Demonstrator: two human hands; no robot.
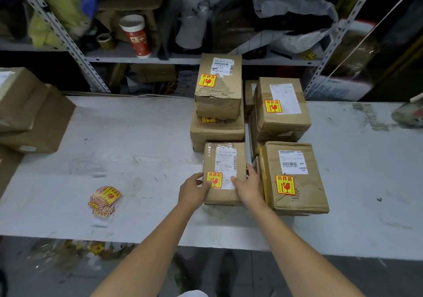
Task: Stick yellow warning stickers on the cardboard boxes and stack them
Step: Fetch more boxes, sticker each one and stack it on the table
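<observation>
Lower centre of the frame: small cardboard box sits on the white table, long side running away from us. It has a white shipping label on top and a yellow warning sticker on the near-left part of the top face.

We hold it from both sides. Our left hand is on the box's left edge, thumb lying on top at the sticker, fingers wrapped down the left side. Our right hand clasps the right edge, thumb on the white label, fingers down in the gap next to the neighbouring box. Both forearms reach in from the bottom of the frame, angled toward each other, wrists roughly straight.

Just right of it is a larger stickered box, close to our right-hand fingers. We can't tell whether it touches them.

Directly behind is a two-high stack: the torn top box sits on a lower box, both stickered. Right of that stack is another stickered box on top of more boxes.

A loose pile of stickers lies on the table at lower left, well apart from the hands.

At the left edge are plain boxes, no sticker visible.

Along the top is a metal shelf rack with a red paper cup, a tape roll, bags and clutter.
</observation>
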